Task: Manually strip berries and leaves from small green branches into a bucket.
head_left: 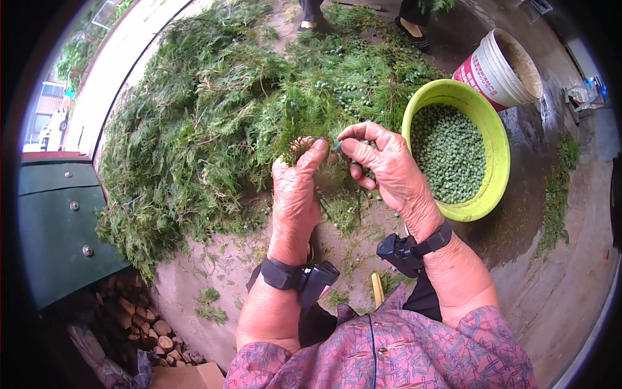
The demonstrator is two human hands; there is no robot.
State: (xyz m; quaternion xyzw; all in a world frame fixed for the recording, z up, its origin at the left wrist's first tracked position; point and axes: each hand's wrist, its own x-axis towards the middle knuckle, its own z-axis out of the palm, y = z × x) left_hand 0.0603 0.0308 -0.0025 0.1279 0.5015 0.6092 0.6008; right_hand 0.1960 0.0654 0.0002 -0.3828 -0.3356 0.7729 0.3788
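Note:
My left hand (pixel 298 178) is closed on a leafy green conifer sprig (pixel 289 144), pinched between thumb and fingers. Close beside it, my right hand (pixel 383 162) is closed, with thumb and forefinger together on a small grey-green cone (pixel 337 146) near the left thumb's tip. More small green cones show partly behind the curled fingers of that hand. To the right, a lime-green tub (pixel 497 152) holds a heap of the same small round cones (pixel 448 152). Beyond both hands spreads a large pile of cut conifer branches (pixel 188 129), some bearing cones.
A white and red bucket (pixel 499 68) leans behind the tub. Another person's feet (pixel 412 32) stand at the pile's far edge. Split firewood (pixel 162 340) lies at lower left, under a dark green panel (pixel 68 227). Scattered sprigs (pixel 208 306) lie on the concrete floor.

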